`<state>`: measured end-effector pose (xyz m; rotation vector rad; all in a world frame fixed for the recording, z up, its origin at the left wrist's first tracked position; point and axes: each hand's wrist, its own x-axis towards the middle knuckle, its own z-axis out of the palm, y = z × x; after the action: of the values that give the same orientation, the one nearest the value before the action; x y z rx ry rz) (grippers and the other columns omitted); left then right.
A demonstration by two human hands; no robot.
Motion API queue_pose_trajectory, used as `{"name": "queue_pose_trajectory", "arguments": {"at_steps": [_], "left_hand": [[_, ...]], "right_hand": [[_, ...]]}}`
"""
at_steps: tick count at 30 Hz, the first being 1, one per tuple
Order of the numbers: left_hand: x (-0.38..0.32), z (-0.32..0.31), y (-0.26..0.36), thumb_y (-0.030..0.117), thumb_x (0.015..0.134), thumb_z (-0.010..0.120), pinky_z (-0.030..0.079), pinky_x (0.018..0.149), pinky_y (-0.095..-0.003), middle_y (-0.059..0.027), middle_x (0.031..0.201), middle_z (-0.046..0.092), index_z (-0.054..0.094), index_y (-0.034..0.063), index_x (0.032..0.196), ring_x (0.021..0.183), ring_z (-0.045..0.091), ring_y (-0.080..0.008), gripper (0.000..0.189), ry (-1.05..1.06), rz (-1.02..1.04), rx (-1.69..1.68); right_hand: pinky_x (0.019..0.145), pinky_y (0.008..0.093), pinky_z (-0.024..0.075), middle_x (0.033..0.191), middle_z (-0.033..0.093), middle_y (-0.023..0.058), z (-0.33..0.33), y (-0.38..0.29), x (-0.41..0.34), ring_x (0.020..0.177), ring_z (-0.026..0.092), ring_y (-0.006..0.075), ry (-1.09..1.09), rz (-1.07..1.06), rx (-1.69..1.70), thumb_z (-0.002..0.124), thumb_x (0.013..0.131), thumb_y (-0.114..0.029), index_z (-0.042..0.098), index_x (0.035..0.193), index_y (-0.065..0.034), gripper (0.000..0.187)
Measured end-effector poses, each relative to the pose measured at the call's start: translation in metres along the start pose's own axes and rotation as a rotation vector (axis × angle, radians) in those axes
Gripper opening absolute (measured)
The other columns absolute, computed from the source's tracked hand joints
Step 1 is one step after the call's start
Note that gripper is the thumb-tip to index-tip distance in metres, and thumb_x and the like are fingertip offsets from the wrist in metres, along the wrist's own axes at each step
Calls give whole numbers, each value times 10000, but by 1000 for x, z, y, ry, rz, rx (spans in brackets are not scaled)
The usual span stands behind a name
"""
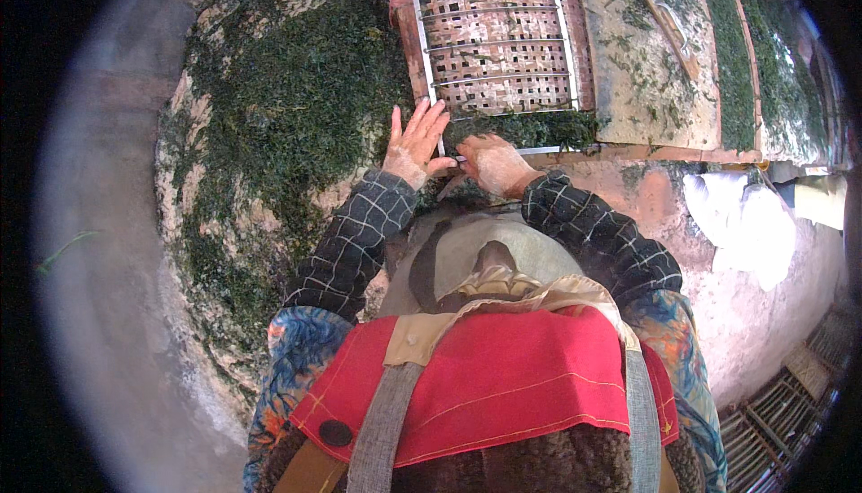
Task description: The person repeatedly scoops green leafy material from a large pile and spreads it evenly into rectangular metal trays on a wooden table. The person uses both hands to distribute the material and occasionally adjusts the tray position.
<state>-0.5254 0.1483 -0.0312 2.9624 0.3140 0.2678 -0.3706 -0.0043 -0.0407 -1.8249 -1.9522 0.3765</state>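
Note:
A metal frame with crossbars [495, 42] lies over a woven slatted mat [502, 25]. A strip of shredded green leaf [539, 130] fills the frame's nearest section. My left hand [414, 146] rests at the frame's near left corner, fingers spread and pointing away from me, thumb towards the right hand. Close beside it, my right hand [495, 163] lies over the near rail at the left end of the leaf strip. Its fingers bend down at the leaf, and their tips are hidden, so whether they pinch anything cannot be made out.
Shredded leaf [303, 75] is heaped thickly on the left. Right of the frame is a pale board [660, 112] bearing a wooden tool with a metal handle [670, 28]. White plastic bags [747, 223] hang below the right ledge. Slatted racks [774, 425] stand lower right.

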Motion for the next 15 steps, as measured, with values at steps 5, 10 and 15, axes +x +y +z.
{"name": "queue_pose_trajectory", "arguments": {"at_steps": [5, 10, 15], "left_hand": [[11, 5, 9, 250, 721, 718, 142, 1141, -577, -101, 1257, 521, 531, 51, 1223, 1321, 378, -288, 571, 110, 15, 51], [32, 22, 29, 128, 804, 640, 292, 1108, -487, -155, 1142, 593, 571, 34, 1192, 1174, 524, -310, 406, 214, -106, -219], [40, 30, 67, 218, 929, 535, 235, 1147, -465, -169, 1413, 444, 426, 27, 1384, 1366, 353, -319, 505, 78, 86, -420]], "right_hand": [[885, 434, 451, 967, 589, 131, -1, -1, -5, 966, 591, 326, 236, -30, 85, 598, 838, -159, 608, 951, -45, 160], [843, 427, 481, 1021, 607, 167, -10, -4, -13, 970, 590, 338, 71, 83, -2, 602, 821, -144, 633, 983, -36, 197], [868, 422, 483, 1080, 597, 192, -22, 3, -38, 1001, 584, 361, 505, 423, 94, 577, 817, -78, 625, 1053, -9, 250]]}}
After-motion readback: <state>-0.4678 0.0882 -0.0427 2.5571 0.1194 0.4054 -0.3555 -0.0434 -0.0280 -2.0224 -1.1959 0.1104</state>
